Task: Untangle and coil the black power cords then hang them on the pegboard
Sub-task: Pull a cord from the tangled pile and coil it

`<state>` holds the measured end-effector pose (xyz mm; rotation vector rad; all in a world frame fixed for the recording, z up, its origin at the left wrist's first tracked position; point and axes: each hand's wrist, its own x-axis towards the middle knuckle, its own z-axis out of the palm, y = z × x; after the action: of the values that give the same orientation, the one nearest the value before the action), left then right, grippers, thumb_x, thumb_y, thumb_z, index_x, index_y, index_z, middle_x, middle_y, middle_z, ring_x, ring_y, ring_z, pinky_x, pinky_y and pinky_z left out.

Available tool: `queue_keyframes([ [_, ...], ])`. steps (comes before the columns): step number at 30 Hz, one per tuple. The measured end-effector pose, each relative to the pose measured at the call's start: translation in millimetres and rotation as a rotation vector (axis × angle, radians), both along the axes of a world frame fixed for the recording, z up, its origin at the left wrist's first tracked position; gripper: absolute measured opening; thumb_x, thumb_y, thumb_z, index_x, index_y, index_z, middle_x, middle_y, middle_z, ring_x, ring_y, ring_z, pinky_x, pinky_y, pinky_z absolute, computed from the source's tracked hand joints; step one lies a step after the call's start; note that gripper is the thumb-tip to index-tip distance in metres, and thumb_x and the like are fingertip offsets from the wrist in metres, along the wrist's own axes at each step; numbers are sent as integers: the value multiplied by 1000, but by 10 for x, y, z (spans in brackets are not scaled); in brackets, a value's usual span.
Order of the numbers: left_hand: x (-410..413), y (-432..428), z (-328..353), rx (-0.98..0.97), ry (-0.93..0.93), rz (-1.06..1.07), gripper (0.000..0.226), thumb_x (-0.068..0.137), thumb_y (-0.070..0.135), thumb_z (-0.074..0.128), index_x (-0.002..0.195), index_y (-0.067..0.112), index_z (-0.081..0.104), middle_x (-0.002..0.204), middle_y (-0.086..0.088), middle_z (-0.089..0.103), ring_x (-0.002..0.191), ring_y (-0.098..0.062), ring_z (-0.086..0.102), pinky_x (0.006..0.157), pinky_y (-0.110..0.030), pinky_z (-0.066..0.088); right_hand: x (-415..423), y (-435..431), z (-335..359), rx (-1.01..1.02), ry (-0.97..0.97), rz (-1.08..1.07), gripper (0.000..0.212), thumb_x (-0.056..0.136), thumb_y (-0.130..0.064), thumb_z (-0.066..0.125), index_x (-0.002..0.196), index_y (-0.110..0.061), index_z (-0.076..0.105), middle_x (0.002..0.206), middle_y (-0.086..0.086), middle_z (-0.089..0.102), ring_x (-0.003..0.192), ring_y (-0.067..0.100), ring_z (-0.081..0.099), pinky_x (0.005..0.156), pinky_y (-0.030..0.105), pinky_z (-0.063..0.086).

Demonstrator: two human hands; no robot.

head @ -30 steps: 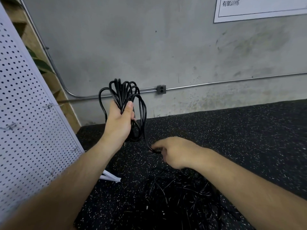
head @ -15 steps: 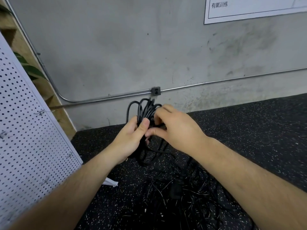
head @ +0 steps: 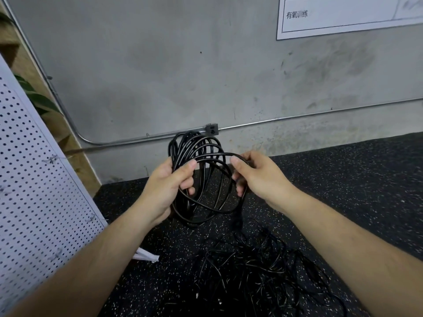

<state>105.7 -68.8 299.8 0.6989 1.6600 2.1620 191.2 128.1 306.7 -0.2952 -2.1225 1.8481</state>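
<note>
A coil of black power cord [head: 201,152] with several loops is held up above the dark speckled floor. My left hand [head: 168,186] grips the coil's left side, thumb over the strands. My right hand [head: 256,177] holds the coil's right side, fingers curled round the outermost loop. From that side the cord drops down to a tangled heap of black cords [head: 258,275] on the floor below my arms. The white pegboard [head: 34,191] leans at the left, with small wire hooks on it.
A grey concrete wall stands ahead with a metal conduit [head: 297,117] and a small junction box [head: 211,129] just behind the coil. A white notice [head: 343,14] hangs at the top right. Green leaves and wooden boards show behind the pegboard. A white foot [head: 146,256] juts from the pegboard's base.
My right hand rose from the floor pile to the coil, laid a loop on it and now holds its right side. The coil has spread wider between both hands.
</note>
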Motion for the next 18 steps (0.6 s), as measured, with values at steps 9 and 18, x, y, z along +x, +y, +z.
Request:
queue_keyframes([
  [9, 66, -10, 5, 97, -93, -185, 20, 95, 22, 67, 77, 22, 58, 66, 4, 27, 51, -6, 29, 50, -23, 39, -8, -130, -128, 762, -149, 84, 93, 80, -84, 42, 152, -26, 28, 145, -1, 38, 136, 19, 35, 114, 45, 35],
  [18, 27, -122, 42, 105, -273, -587, 38, 92, 27, 75, 72, 12, 45, 57, 7, 36, 45, -2, 34, 47, -20, 38, -37, -367, -125, -345, 16, 252, 24, 81, 6, 72, 96, -13, 74, 92, 8, 75, 88, 23, 72, 88, 40, 57],
])
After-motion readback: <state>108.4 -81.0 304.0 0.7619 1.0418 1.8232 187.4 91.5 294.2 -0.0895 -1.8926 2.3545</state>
